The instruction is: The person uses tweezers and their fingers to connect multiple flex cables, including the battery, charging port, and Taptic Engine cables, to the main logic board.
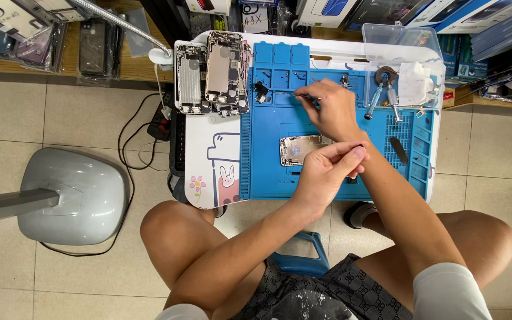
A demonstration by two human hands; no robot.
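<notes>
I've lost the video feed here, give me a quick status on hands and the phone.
Left hand on the phone housing, fingers pinched. Right hand holds tweezers over the blue mat. Nothing in the way.

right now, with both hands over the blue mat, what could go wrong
1. The right hand works tweezers among small parts in the blue mat trays; a slip could flick one onto the floor.
2. The left hand steadies the phone housing by one end only; it may shift.
3. The stacked housings overhang the table edge and could be knocked off.
</notes>
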